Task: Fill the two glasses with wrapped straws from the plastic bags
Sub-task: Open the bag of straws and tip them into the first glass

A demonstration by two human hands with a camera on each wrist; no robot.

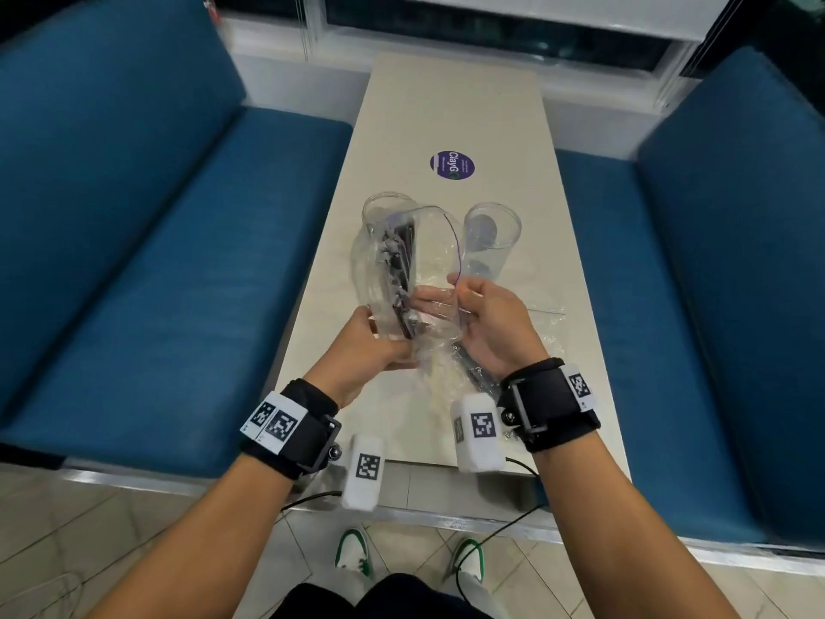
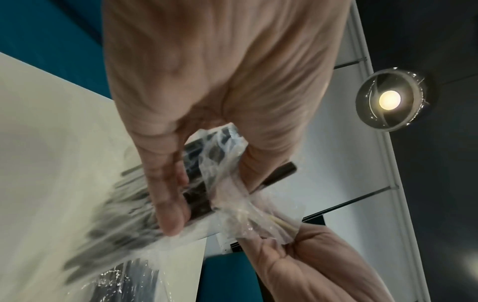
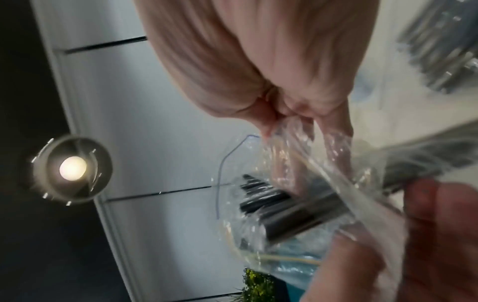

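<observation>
A clear plastic bag (image 1: 428,261) with black wrapped straws (image 1: 402,261) is held up over the table (image 1: 446,105). My left hand (image 1: 388,346) grips its lower part around the straw bundle (image 2: 196,196). At the bag's edge with the purple line, my right hand (image 1: 460,292) pinches the film (image 3: 258,204). Behind the bag stand two clear glasses: the left glass (image 1: 384,205) is partly hidden, and the right glass (image 1: 491,239) looks empty. The wrist views are blurred; they show my left hand (image 2: 175,183) and right hand (image 3: 284,122) on the bag.
A second plastic bag (image 1: 549,332) with black straws (image 1: 475,375) lies on the table under my right wrist. A purple round sticker (image 1: 452,165) sits beyond the glasses. Blue benches (image 1: 156,261) flank the narrow table on both sides.
</observation>
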